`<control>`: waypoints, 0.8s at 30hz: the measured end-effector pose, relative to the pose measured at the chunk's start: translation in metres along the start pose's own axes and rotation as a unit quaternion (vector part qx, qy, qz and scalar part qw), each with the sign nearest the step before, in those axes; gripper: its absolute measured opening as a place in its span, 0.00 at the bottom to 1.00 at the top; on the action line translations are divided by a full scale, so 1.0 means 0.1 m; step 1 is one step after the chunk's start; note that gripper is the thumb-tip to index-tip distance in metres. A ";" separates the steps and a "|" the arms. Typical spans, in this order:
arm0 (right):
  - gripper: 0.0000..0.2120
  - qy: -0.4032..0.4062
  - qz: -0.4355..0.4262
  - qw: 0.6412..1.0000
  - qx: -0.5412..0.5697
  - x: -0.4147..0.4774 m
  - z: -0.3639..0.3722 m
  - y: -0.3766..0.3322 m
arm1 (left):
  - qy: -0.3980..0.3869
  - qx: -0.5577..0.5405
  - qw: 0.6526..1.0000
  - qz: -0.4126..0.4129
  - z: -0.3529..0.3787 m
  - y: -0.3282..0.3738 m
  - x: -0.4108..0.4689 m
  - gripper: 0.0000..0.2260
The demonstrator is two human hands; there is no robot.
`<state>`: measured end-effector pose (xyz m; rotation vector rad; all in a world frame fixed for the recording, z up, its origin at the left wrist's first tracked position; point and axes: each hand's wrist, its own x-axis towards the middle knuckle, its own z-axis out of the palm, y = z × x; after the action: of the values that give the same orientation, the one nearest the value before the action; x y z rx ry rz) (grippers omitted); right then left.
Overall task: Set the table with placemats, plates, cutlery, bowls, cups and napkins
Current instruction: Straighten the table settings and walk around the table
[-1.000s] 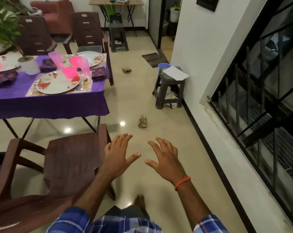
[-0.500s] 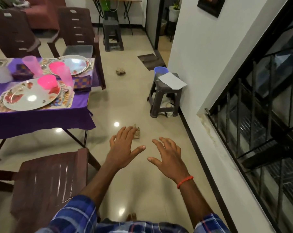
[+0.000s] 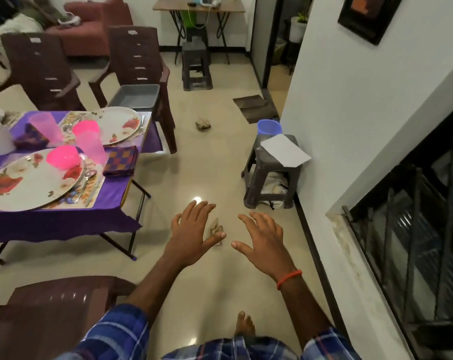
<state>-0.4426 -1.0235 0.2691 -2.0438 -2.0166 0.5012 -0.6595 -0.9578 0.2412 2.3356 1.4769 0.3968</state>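
- Both hands hang over the tiled floor (image 3: 220, 165), palms down, fingers spread wide and holding nothing: left hand (image 3: 191, 235), right hand (image 3: 265, 240).
- The worktop (image 3: 111, 201), draped in a purple cloth, lies at ten o'clock from the hands and well apart. The left hand is the nearer, so a reach that way would likely fall to it.
- The near plate (image 3: 35, 180) is a glossy oval with a flower print, its long axis running from eight to two o'clock. It lies on a printed placemat (image 3: 91, 194), and a smooth pink bowl (image 3: 63, 157) sits on its far side.
- The cutlery (image 3: 86, 181), thin bright metal, lies along the plate's three o'clock edge.
- A tapered, translucent pink cup (image 3: 91, 149) stands at twelve o'clock of the cutlery. A folded checked napkin (image 3: 120, 161) of soft cloth lies just beside it, at the worktop's corner.
- The far plate (image 3: 119, 124) marks a second place beyond; both places look fully laid.
- A rigid grey tub (image 3: 135, 96) rests on a chair (image 3: 139, 55) at the worktop's far end. Whether more pieces wait in it I cannot tell.
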 end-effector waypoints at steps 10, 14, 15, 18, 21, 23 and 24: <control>0.32 -0.045 -0.064 0.997 0.007 1.48 -0.37 0.45 | 0.032 0.010 0.998 -0.060 0.03 0.02 1.22 0.36; 0.33 -0.059 -0.080 0.995 0.012 2.08 -0.42 0.57 | 0.040 0.023 0.995 -0.083 -0.01 -0.18 1.70 0.37; 0.33 -0.059 -0.082 0.995 0.011 2.24 -0.43 0.59 | 0.040 0.022 0.995 -0.085 -0.02 -0.23 1.83 0.37; 0.33 -0.053 -0.092 0.994 0.008 2.74 -0.49 0.61 | 0.042 0.021 0.995 -0.089 -0.05 -0.39 2.30 0.36; 0.33 -0.063 -0.105 0.992 0.010 3.25 -0.57 0.62 | 0.042 0.014 0.994 -0.098 -0.10 -0.52 2.79 0.37; 0.36 -0.064 -0.113 0.992 0.003 3.53 -0.64 0.61 | 0.044 0.009 0.995 -0.094 -0.14 -0.61 3.06 0.36; 0.38 -0.057 -0.117 0.991 0.001 3.70 -0.67 0.60 | 0.045 0.007 0.994 -0.095 -0.17 -0.68 3.23 0.36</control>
<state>-0.3621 -0.6509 0.2765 -1.7811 -2.2828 0.5832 -0.5865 -0.6356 0.2433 2.1871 1.7317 0.4476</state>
